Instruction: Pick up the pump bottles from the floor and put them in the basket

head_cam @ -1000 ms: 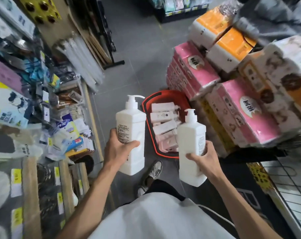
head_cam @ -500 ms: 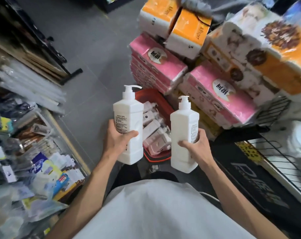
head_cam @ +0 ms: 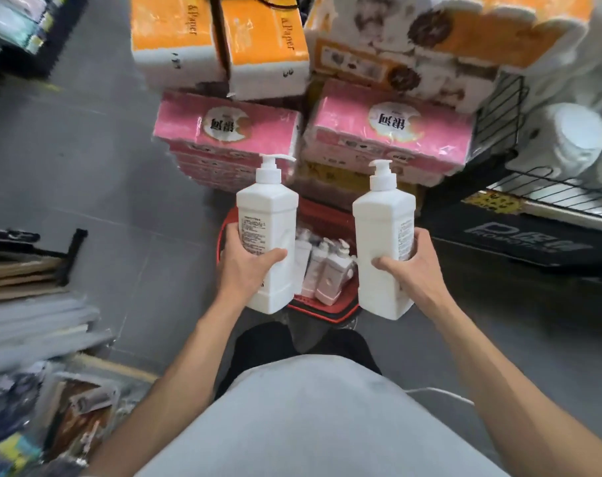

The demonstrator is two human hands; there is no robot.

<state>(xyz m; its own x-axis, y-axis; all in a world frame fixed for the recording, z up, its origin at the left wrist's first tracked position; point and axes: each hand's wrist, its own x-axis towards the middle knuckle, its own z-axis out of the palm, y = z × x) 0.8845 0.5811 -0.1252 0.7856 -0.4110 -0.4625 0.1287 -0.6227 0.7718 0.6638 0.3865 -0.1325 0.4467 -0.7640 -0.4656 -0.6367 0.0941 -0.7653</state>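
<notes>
My left hand [head_cam: 248, 266] grips a tall white pump bottle [head_cam: 268, 218] upright around its lower half. My right hand [head_cam: 410, 266] holds a second white pump bottle [head_cam: 382, 222], also upright. Both bottles hang above a red basket [head_cam: 323, 309] on the floor right in front of me. Several smaller white and pale pink pump bottles [head_cam: 327, 270] lie inside the basket, seen between the two held ones. Most of the basket's rim is hidden behind the bottles and my hands.
Stacked pink tissue packs [head_cam: 224, 132] and orange paper packs [head_cam: 175, 39] rise just behind the basket. A black wire rack [head_cam: 533, 187] with white goods stands at the right, a black floor mat [head_cam: 520, 235] beneath it. Shelves of packaged goods [head_cam: 34, 390] line the left. Grey floor [head_cam: 86, 160] lies left of the basket.
The view has turned so the basket now lies straight ahead between my hands. Both bottles stay gripped and have come to sit over the basket, spread a little wider apart.
</notes>
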